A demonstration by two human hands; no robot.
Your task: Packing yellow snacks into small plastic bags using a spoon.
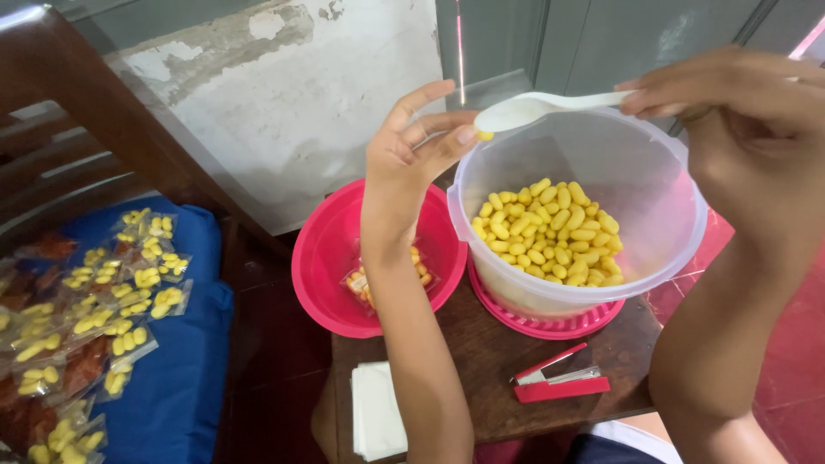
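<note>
Raised over the clear tub [662, 249] of yellow snacks [550, 232], a white spoon [537, 107] is pinched by the right hand [739, 112]; the left hand [412, 146], fingers spread, seemingly touches its bowl.

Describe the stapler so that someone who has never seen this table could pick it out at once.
Start at the small dark wooden table and find the clear tub of yellow snacks standing on a pink lid. Just in front of that tub, near the table's front edge, lies the stapler. It is the only red and metal tool there, lying to the right of the white stack of plastic bags.
</note>
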